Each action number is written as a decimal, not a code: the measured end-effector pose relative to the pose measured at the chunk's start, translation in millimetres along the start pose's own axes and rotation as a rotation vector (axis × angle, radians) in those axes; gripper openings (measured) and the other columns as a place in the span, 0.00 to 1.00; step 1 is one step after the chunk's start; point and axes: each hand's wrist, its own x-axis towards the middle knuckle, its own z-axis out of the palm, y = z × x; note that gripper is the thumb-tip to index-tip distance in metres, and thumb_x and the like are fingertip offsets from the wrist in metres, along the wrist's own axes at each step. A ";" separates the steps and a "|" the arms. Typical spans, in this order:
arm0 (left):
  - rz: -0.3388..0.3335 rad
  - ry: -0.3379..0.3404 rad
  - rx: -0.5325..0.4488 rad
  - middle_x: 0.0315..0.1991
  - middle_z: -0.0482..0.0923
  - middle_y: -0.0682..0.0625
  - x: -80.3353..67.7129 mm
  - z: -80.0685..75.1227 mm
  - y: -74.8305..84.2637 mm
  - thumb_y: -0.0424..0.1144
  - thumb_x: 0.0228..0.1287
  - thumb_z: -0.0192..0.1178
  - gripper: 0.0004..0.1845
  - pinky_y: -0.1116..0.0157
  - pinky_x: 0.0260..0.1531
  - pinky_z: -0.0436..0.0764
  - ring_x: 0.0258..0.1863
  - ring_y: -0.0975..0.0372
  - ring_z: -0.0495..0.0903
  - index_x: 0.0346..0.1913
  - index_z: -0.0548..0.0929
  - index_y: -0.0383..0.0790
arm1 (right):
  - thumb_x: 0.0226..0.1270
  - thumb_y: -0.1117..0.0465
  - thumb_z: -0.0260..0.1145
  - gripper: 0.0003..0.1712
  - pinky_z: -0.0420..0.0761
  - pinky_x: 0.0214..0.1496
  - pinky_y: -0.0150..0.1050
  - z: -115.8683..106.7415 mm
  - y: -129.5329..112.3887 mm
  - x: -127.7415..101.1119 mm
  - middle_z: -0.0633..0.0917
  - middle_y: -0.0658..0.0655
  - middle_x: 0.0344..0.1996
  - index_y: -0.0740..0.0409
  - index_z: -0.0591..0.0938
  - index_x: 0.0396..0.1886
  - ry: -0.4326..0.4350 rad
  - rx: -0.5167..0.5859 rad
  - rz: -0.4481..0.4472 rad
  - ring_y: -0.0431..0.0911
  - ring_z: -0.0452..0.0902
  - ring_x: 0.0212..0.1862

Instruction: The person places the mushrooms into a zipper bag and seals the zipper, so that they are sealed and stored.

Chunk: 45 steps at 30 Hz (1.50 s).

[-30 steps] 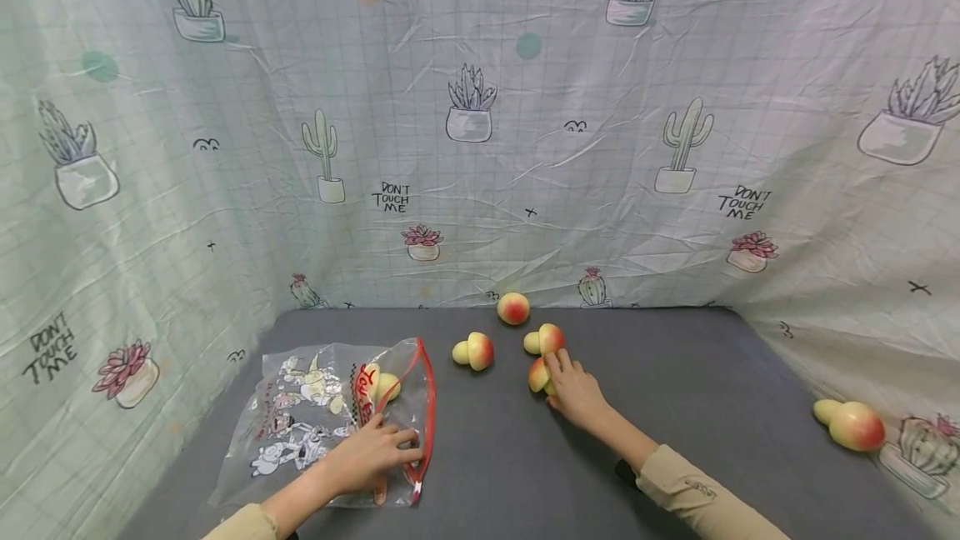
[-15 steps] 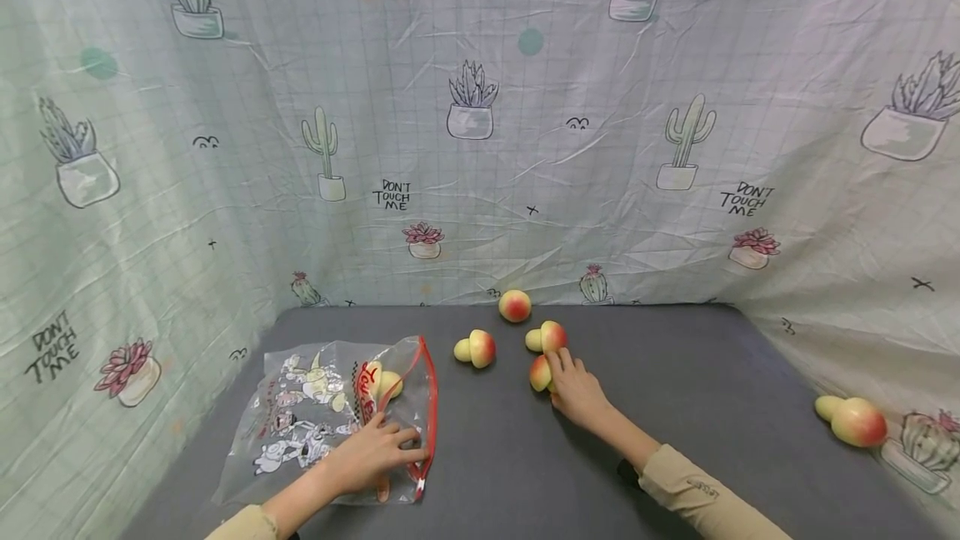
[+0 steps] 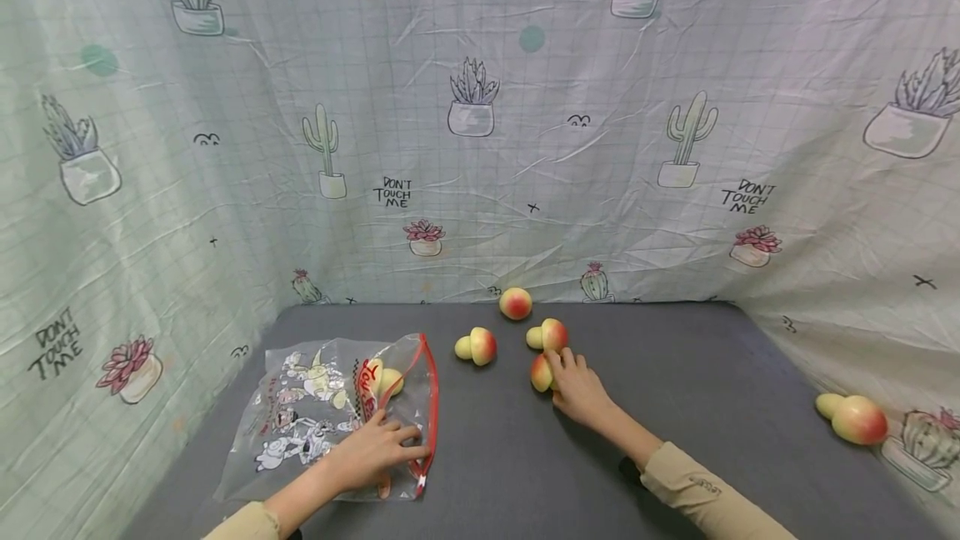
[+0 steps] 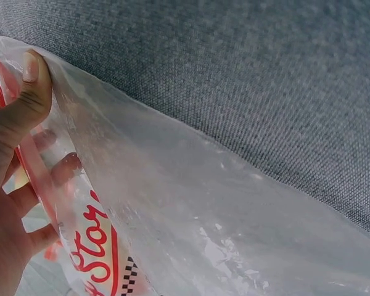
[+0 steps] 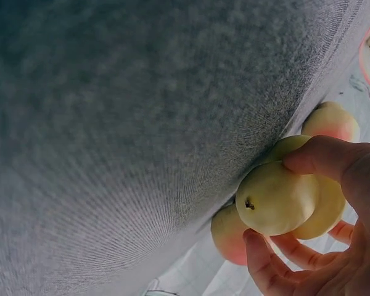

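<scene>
A clear plastic zip bag (image 3: 251,423) with a red zipper edge and printed cartoon figures lies on the left of the table. Inside it, near the mouth, sits a yellow two-lobed artificial gourd (image 3: 392,382). My left hand (image 3: 372,454) holds the bag at its mouth; the left wrist view shows the thumb (image 4: 34,86) on near plastic and fingers behind the film. Right of centre, my right hand (image 3: 581,392) grips another gourd (image 5: 274,198), red-blushed at its wide end, between thumb and fingers. Its small end, with a dark stem mark, faces the right wrist camera.
Just behind the held gourd lies another gourd (image 3: 552,335). One more gourd (image 3: 480,347) is between it and the bag, and a gourd (image 3: 515,304) sits at the back edge. At far right lies a gourd (image 3: 858,420). A cactus-print curtain (image 3: 525,157) surrounds the grey table (image 3: 675,382).
</scene>
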 end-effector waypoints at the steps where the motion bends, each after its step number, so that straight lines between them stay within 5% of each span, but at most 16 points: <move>1: 0.001 0.004 0.003 0.45 0.74 0.56 0.0 0.1 0.0 0.56 0.20 0.61 0.41 0.52 0.39 0.73 0.34 0.63 0.74 0.53 0.74 0.61 | 0.35 0.67 0.66 0.36 0.62 0.15 0.35 0.0 0.3 -0.2 0.70 0.59 0.33 0.60 0.68 0.52 0.005 -0.004 -0.004 0.48 0.64 0.24; 18: 0.002 0.012 -0.025 0.43 0.75 0.55 -0.3 -2.5 0.1 0.55 0.22 0.59 0.39 0.51 0.37 0.73 0.33 0.63 0.74 0.53 0.74 0.59 | 0.38 0.67 0.63 0.34 0.59 0.15 0.32 -8.8 -1.9 -3.9 0.70 0.59 0.47 0.58 0.69 0.53 -0.041 0.064 -0.010 0.48 0.63 0.26; 45: -0.001 -0.030 0.003 0.44 0.74 0.56 2.3 -0.8 1.3 0.54 0.26 0.60 0.37 0.52 0.37 0.73 0.32 0.63 0.74 0.53 0.74 0.60 | 0.41 0.62 0.65 0.33 0.59 0.17 0.29 -22.0 -37.0 -5.0 0.71 0.53 0.47 0.51 0.69 0.53 -0.053 0.139 -0.141 0.46 0.65 0.30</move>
